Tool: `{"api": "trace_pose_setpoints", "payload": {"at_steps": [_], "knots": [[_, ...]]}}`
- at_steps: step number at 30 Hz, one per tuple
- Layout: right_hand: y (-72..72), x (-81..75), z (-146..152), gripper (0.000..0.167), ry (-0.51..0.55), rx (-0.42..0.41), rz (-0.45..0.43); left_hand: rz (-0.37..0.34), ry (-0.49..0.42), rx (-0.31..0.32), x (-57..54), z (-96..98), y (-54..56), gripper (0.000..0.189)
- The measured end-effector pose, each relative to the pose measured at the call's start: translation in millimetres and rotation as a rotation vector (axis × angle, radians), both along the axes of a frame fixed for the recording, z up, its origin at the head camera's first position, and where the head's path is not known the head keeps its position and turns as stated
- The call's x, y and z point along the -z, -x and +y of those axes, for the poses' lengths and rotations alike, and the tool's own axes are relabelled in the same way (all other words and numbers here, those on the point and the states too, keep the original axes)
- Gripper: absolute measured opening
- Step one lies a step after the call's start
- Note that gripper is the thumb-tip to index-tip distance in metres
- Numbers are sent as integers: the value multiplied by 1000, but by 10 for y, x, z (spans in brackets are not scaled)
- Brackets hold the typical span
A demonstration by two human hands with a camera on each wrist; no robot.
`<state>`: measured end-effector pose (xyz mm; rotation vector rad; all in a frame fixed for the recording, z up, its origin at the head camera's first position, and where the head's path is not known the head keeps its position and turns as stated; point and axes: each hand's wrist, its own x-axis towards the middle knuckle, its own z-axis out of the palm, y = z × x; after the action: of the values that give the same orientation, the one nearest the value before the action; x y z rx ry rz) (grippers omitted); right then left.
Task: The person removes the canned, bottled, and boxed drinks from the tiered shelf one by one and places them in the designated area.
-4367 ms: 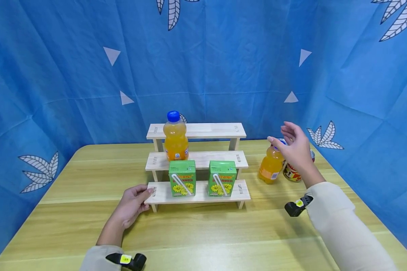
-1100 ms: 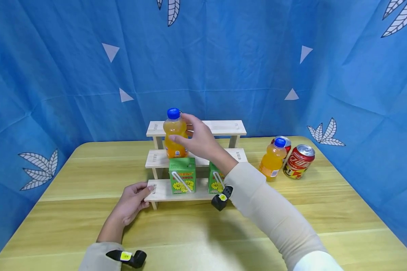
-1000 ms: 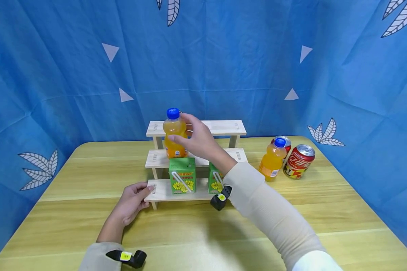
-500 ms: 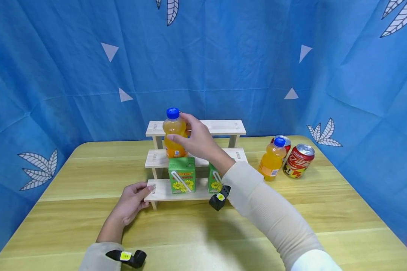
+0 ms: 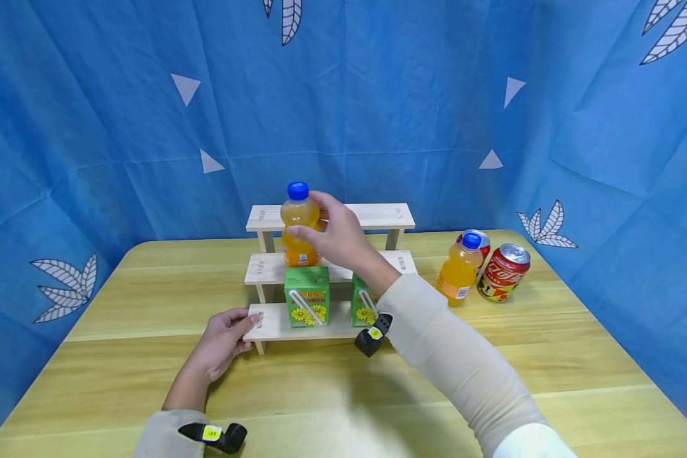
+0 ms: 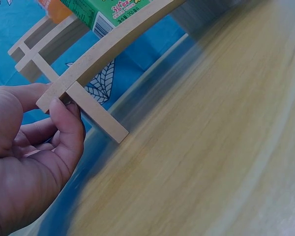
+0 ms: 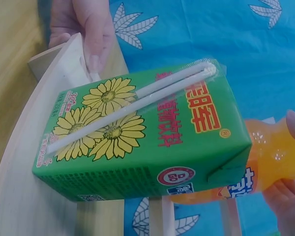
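1 left hand [image 5: 223, 342] pinched onto a wooden rack [image 5: 340, 319], 1 right hand [image 5: 341, 233] around an orange-drink bottle [image 5: 299, 247]

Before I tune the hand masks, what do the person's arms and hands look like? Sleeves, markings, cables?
Left hand and right hand: bare, no gloves. Left sleeve and right sleeve: plain off-white; the right looks brighter white at the head view's bottom edge. Each wrist has a small black camera, left and right, with a yellow label. No cables visible.

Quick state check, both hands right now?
Left hand: closed, gripping the three-tier wooden shelf by its left end.
Right hand: closed, holding the blue-capped orange drink bottle.
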<state>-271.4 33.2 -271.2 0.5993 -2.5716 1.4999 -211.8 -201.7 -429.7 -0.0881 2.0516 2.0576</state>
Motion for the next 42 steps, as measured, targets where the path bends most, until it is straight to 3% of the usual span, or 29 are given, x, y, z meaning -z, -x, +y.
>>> {"api": "trace_pose_setpoints", "payload": {"at_steps": [19, 42], "knots": [[-11, -1, 313, 68, 2, 121, -4, -19, -1, -12, -13, 14, -7, 45], [-64, 28, 774, 67, 32, 188, 12, -7, -35, -21, -19, 31, -30, 39]]}}
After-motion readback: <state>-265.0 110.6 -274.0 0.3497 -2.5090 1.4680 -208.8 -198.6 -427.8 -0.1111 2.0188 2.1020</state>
